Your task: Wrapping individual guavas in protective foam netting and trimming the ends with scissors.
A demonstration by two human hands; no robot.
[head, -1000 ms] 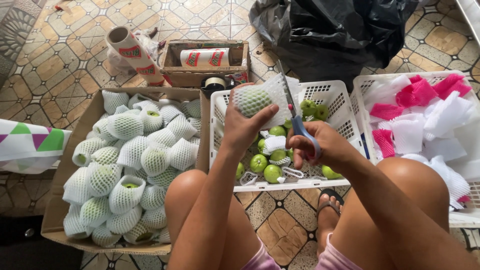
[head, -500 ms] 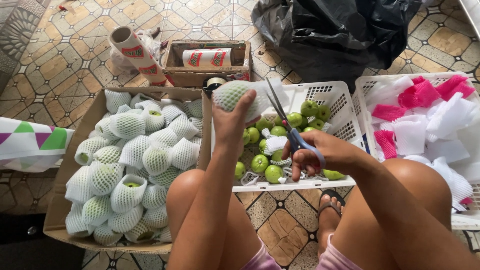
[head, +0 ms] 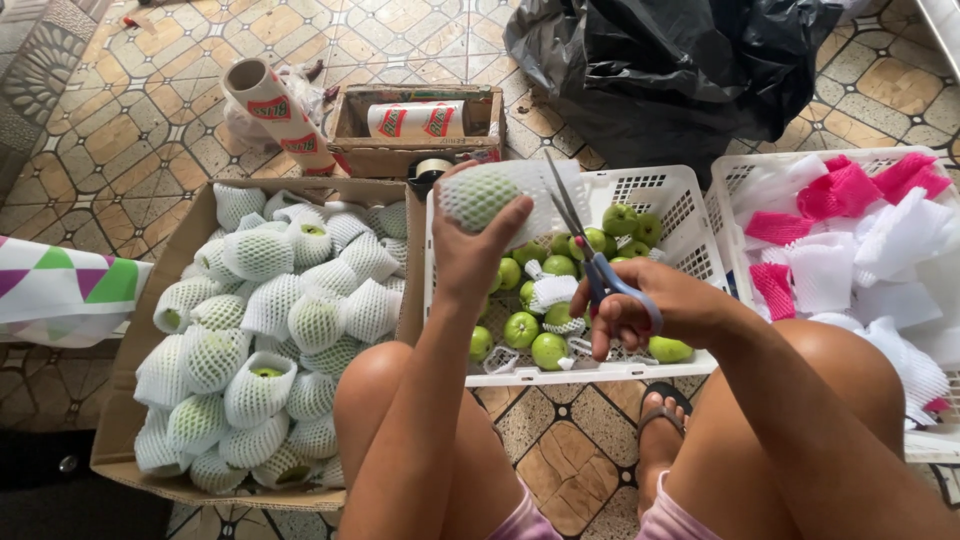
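The left hand is raised, its grip closed around a green fruit sleeved in white foam net, thumb on the near side and fingers wrapped behind. The fruit sits at the top of that grip, held above the left edge of the white plastic basket.

Just to the right, the right hand has its grip closed through the blue handles of a pair of scissors. The blades point up and away from it and stand slightly parted, their tips close beside the netted fruit; whether they touch the net cannot be told.

Below and between the two grips, bare green fruits lie in the basket, with a few scraps of white net among them. To the left of the left grip, a cardboard box is filled with fruits already in white net. To the right of the right grip, a second white basket holds loose pink and white foam sleeves. Beyond the grips, a small cardboard box stands on the tiled floor.
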